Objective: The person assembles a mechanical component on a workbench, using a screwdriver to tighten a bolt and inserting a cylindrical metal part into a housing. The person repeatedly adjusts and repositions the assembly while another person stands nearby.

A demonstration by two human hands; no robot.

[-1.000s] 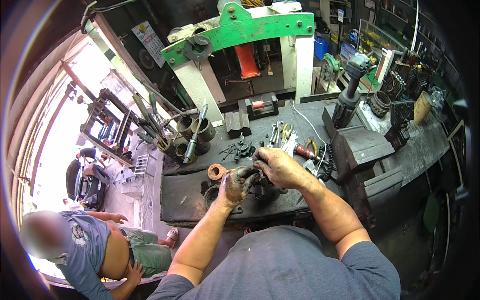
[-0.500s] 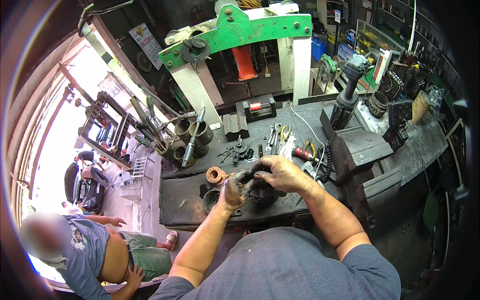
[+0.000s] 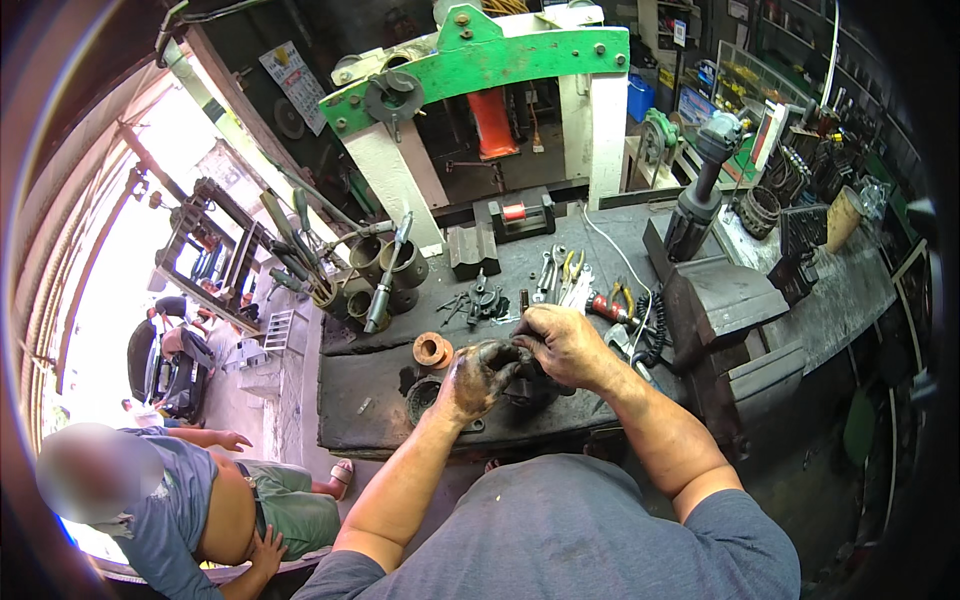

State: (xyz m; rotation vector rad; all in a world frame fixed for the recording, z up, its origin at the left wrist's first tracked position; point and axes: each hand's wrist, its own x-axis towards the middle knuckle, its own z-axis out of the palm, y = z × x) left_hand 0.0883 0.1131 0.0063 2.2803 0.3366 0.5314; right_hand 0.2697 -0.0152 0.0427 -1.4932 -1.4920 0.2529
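Over the front of the dark workbench, my left hand (image 3: 478, 380) and my right hand (image 3: 562, 345) meet with fingers bent together. Both are blackened with grease. Something small and dark seems pinched between them, but the fingers hide what it is. Partly covered by my right hand, a dark metal part (image 3: 535, 390) sits on the bench below. Left of my left hand stands a copper-coloured flanged bushing (image 3: 433, 350). A dark metal ring (image 3: 424, 398) lies just in front of it, beside my left wrist.
Beyond my hands lie small black parts (image 3: 487, 298), wrenches (image 3: 548, 272), yellow-handled pliers (image 3: 572, 265) and a red air tool (image 3: 608, 306). A large vise (image 3: 730, 300) stands right; tool-filled metal cups (image 3: 404, 268) stand left. A green-topped press frame (image 3: 500, 70) rises behind. Another person (image 3: 190, 500) is at left.
My right hand has turned and drawn slightly to the right, its fingers curling more tightly. My left hand stays nearly in place, its fingers a little more apart from the right.
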